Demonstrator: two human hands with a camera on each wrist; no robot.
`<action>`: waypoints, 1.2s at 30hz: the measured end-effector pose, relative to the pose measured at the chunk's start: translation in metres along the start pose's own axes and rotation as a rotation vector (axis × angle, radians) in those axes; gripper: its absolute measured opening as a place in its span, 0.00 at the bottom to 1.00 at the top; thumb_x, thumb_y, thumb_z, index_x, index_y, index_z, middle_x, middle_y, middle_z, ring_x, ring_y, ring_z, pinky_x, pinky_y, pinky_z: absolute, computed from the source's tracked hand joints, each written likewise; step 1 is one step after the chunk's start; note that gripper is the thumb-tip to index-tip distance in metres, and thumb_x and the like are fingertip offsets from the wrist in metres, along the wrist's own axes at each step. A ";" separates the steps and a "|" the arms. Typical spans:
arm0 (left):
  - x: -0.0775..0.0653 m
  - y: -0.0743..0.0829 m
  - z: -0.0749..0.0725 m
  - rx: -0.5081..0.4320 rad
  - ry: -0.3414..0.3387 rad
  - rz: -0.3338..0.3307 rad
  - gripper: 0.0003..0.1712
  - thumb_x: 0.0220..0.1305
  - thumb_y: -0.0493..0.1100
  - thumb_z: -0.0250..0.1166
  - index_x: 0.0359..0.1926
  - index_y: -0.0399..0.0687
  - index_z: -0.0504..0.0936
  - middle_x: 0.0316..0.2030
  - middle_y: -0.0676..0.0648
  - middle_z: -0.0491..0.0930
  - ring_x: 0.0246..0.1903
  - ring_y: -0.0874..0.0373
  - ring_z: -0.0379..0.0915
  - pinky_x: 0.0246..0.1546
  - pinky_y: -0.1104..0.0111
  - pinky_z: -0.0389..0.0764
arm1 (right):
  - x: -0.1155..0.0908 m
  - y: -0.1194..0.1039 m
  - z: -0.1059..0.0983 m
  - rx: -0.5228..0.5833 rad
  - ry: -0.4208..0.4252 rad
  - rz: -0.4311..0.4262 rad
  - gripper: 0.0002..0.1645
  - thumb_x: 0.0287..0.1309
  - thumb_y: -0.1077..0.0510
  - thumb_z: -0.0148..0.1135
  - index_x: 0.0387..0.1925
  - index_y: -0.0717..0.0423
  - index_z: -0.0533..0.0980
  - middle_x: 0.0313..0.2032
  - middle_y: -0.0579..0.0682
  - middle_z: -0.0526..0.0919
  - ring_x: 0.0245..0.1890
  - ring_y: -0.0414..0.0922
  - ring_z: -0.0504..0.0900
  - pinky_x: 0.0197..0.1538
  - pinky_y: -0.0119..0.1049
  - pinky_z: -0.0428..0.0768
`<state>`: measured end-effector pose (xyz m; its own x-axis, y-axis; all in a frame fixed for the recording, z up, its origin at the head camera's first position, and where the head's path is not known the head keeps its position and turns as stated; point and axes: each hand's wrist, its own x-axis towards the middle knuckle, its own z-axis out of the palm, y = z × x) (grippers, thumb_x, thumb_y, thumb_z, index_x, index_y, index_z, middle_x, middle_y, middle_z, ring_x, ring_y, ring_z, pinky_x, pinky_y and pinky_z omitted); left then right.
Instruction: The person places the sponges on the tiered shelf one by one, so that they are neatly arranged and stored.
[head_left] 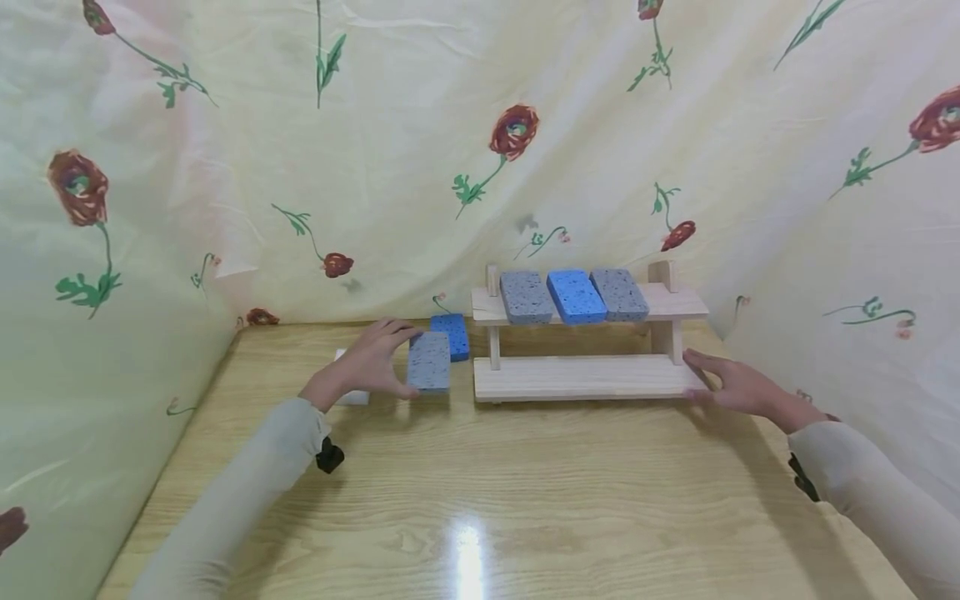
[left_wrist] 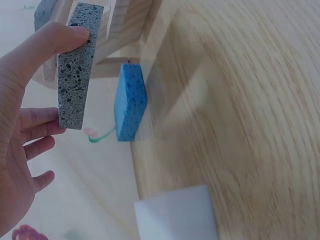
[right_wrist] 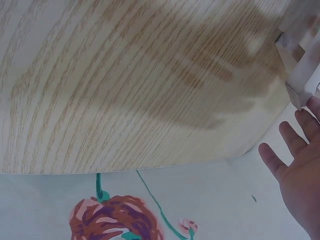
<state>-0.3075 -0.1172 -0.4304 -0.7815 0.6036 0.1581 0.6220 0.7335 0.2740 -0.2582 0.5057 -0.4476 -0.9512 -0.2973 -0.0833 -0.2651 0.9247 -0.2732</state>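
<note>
My left hand [head_left: 378, 360] pinches a grey speckled sponge [head_left: 430, 362] between thumb and fingertips, left of a two-tier wooden shelf rack [head_left: 577, 379]. In the left wrist view the thumb presses one side of the sponge while the outer fingers spread loosely. A blue sponge [head_left: 451, 336] lies on the table just behind it. My right hand [head_left: 738, 387] grips the right end of the rack's lower board, its thumb at the front edge and its fingers behind. On the upper board rest a grey sponge [head_left: 527, 297], a blue sponge [head_left: 576, 296] and another grey sponge [head_left: 619, 293].
A white block [head_left: 354, 399] lies on the wood-grain table [head_left: 480, 483], partly hidden by my left hand. Flowered sheeting [head_left: 420, 167] rises behind the rack and along both sides.
</note>
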 end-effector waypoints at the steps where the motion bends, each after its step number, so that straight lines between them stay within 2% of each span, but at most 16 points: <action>1: 0.001 0.002 0.000 0.004 0.003 0.008 0.62 0.41 0.63 0.81 0.75 0.44 0.67 0.70 0.39 0.69 0.71 0.41 0.60 0.71 0.44 0.64 | 0.000 0.000 0.000 -0.001 0.004 -0.007 0.53 0.64 0.39 0.65 0.74 0.71 0.58 0.72 0.73 0.61 0.70 0.76 0.61 0.65 0.73 0.64; 9: 0.008 0.014 0.002 -0.005 0.028 0.058 0.63 0.39 0.62 0.82 0.74 0.42 0.67 0.69 0.40 0.70 0.70 0.42 0.62 0.71 0.47 0.66 | 0.000 0.004 0.002 -0.005 0.012 -0.013 0.53 0.63 0.39 0.65 0.74 0.70 0.59 0.73 0.72 0.61 0.70 0.74 0.62 0.65 0.71 0.65; 15: 0.013 0.022 0.003 0.009 0.042 0.103 0.63 0.40 0.64 0.80 0.73 0.40 0.68 0.69 0.38 0.71 0.69 0.42 0.63 0.70 0.47 0.68 | 0.001 0.002 0.000 0.006 0.002 -0.018 0.53 0.64 0.39 0.66 0.74 0.71 0.59 0.72 0.73 0.61 0.70 0.74 0.62 0.65 0.71 0.65; 25: 0.020 0.037 0.003 0.024 0.075 0.143 0.62 0.40 0.64 0.80 0.73 0.40 0.69 0.67 0.40 0.72 0.68 0.43 0.65 0.70 0.48 0.69 | -0.002 -0.002 -0.001 -0.005 0.004 -0.020 0.52 0.65 0.40 0.65 0.73 0.72 0.59 0.72 0.73 0.62 0.69 0.75 0.63 0.65 0.71 0.66; 36: 0.032 0.054 0.006 0.056 0.084 0.190 0.63 0.41 0.71 0.76 0.74 0.42 0.68 0.67 0.41 0.72 0.68 0.46 0.66 0.71 0.51 0.68 | -0.001 -0.005 -0.002 0.003 -0.015 -0.013 0.52 0.64 0.41 0.66 0.73 0.73 0.59 0.71 0.74 0.62 0.69 0.75 0.62 0.65 0.70 0.65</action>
<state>-0.2986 -0.0563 -0.4160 -0.6497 0.7065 0.2806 0.7586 0.6266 0.1787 -0.2562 0.5017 -0.4438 -0.9453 -0.3124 -0.0942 -0.2765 0.9201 -0.2774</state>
